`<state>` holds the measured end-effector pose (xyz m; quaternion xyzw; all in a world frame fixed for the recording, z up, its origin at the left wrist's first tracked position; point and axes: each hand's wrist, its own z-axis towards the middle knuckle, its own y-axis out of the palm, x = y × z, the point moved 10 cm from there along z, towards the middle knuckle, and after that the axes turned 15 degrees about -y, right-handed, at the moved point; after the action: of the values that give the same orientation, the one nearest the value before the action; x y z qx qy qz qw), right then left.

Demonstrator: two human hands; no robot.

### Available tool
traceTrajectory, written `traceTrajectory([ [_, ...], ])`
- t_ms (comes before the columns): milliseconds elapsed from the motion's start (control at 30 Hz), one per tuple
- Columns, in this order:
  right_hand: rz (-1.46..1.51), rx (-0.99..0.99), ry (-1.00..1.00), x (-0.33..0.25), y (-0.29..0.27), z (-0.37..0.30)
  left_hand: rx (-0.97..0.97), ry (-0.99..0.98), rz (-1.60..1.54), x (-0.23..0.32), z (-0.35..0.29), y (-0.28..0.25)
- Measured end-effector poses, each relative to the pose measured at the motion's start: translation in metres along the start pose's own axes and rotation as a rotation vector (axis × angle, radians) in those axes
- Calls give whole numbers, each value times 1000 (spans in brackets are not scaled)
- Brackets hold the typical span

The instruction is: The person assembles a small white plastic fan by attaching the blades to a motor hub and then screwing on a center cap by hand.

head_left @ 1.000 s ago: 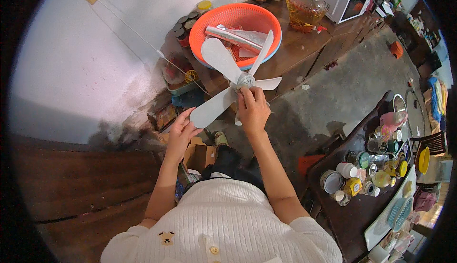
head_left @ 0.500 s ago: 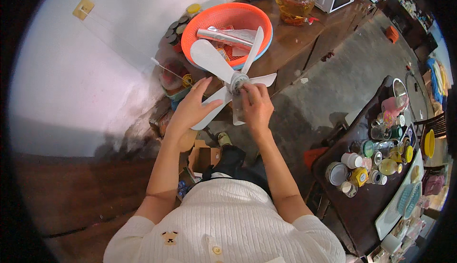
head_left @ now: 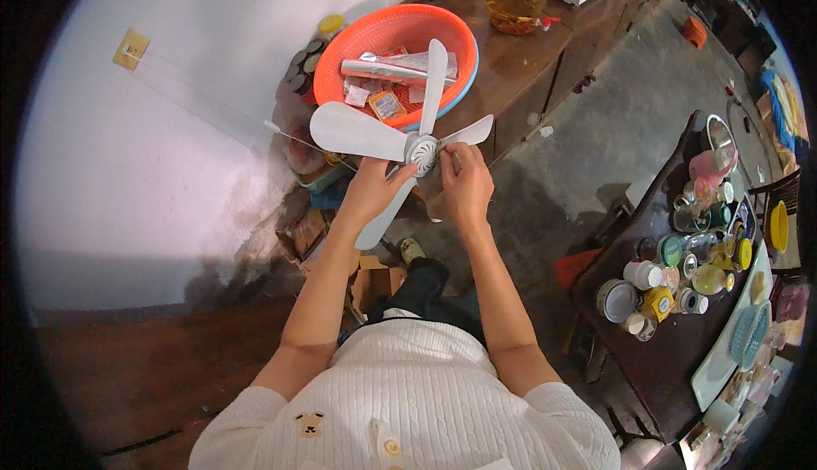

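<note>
A wooden cabinet (head_left: 521, 65) bears a perforated basket (head_left: 368, 29). Left hand (head_left: 366, 196) and right hand (head_left: 467, 187) pinch the white fan (head_left: 356, 131), seemingly by its slotted hub (head_left: 422, 155).

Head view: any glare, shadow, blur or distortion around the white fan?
Head view: the white fan looks fairly sharp; the silver roll in the orange basket catches bright glare; shadow dims the lower wall; fisheye blackout cuts the picture's corners.

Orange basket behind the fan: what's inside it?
Inside the orange basket: a long silvery packet, a yellow square packet and a small white packet. One white fan blade hides part of the contents; whatever lies beneath the packets is covered.
</note>
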<state>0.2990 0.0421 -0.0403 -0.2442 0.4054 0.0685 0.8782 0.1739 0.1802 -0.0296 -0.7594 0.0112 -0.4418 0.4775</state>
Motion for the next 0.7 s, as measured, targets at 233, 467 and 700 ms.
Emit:
traceTrajectory([
  [233, -20, -7, -212, -58, 3, 21, 8, -12, -31, 4, -2, 1],
  [467, -33, 39, -63, -19, 2, 10, 101, 54, 26, -4, -1, -1],
  [700, -5, -25, 51, 10, 6, -21, 13, -61, -61, -15, 3, 4],
])
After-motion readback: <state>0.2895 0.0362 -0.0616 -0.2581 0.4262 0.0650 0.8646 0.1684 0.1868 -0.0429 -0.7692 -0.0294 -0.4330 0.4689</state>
